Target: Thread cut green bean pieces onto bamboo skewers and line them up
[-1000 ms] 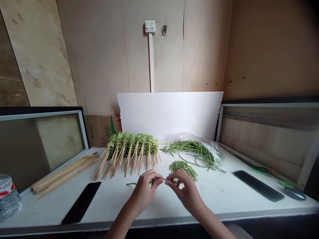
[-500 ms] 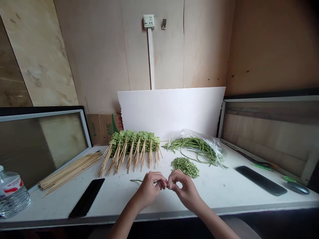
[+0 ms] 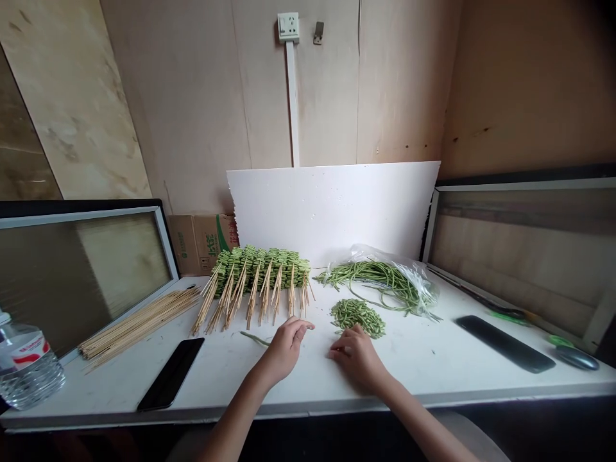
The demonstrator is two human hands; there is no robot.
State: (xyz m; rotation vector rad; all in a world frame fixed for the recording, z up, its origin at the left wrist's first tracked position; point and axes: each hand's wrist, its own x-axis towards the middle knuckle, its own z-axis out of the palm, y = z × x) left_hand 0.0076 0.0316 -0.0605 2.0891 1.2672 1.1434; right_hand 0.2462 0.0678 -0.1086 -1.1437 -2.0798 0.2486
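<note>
Green bean (image 3: 254, 337) points left, crosswise — left hand (image 3: 285, 346) pinches it, right hand (image 3: 359, 356) — grip unclear.

Food-prep rm w/ cut veg (image 3: 360, 316)

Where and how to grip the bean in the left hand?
I'd pinch the bean crosswise by its free tail, coming from the person's left: that slender length sticks out past the left hand, which covers its middle.
</note>
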